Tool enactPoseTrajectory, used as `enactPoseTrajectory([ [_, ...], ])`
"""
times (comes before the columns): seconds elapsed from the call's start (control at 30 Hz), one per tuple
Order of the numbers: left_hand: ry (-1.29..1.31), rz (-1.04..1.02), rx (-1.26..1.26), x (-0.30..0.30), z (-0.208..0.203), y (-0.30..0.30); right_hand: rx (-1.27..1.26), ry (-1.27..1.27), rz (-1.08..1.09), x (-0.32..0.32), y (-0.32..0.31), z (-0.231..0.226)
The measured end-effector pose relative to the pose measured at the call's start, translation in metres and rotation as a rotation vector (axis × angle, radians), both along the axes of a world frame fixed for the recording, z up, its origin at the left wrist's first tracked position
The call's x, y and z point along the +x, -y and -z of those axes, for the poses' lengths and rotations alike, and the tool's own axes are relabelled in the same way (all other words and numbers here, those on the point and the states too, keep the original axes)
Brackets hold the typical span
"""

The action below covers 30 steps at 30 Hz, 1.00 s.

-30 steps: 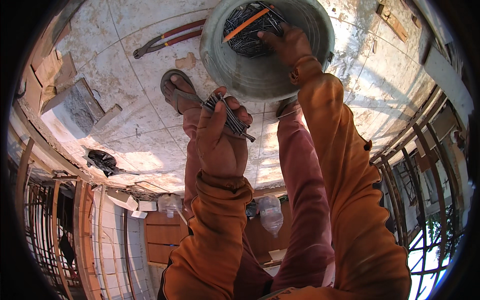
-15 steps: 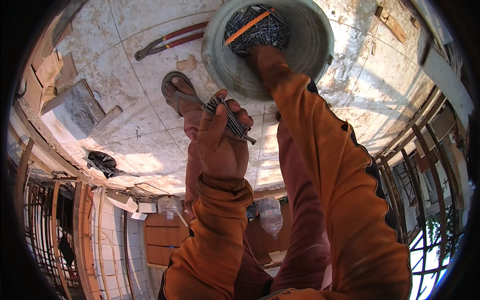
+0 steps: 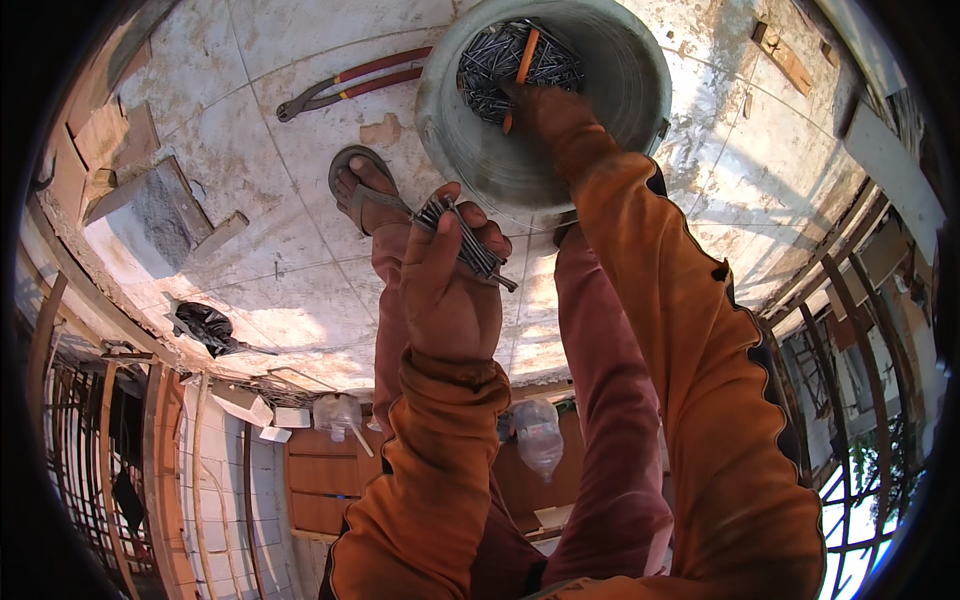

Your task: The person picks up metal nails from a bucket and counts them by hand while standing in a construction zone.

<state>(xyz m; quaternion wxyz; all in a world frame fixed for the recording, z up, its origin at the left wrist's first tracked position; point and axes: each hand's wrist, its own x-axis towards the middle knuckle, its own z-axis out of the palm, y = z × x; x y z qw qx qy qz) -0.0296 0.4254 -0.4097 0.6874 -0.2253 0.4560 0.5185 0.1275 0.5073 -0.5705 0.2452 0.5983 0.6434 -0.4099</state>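
My left hand (image 3: 452,275) is closed around a bunch of long nails (image 3: 465,240), lying across the palm under the fingers. Ahead of it, to the right, a grey-green bucket (image 3: 635,95) stands tilted with its mouth towards me. A pile of loose nails (image 3: 490,70) lies inside, on its left. My right hand (image 3: 555,112) reaches into the bucket at the near edge of this pile. Its fingertips are hidden, so whether they pinch anything does not show. A flat orange stick (image 3: 528,55) rests on the nails and passes under the fingers.
Long-handled bolt cutters (image 3: 350,82) with red grips lie left of the bucket. My sandalled foot (image 3: 365,190) is just below them. A wood piece (image 3: 783,58) lies at the far right, a black plastic bag (image 3: 205,325) at the left. A clear bottle (image 3: 540,437) shows between my legs.
The orange stick has swung from slanting to nearly upright. My right hand has shifted slightly right and up the pile. The left hand keeps its nails, nearly still.
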Motion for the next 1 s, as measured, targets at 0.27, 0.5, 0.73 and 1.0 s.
enactPoseTrajectory([
  [0.27,-0.014,-0.008,0.014,-0.004,0.000,0.002,0.096,-0.183,0.207,-0.011,0.022,-0.020],
  [0.5,-0.001,0.015,0.016,-0.002,0.004,0.004,-0.098,0.055,0.027,-0.038,-0.023,0.011],
  [0.73,-0.017,0.022,0.032,-0.003,0.001,0.002,-0.053,-0.055,0.334,-0.020,0.041,-0.023],
  [1.0,-0.032,0.062,0.024,-0.004,0.004,0.006,0.092,0.033,0.798,-0.034,0.012,0.006],
])
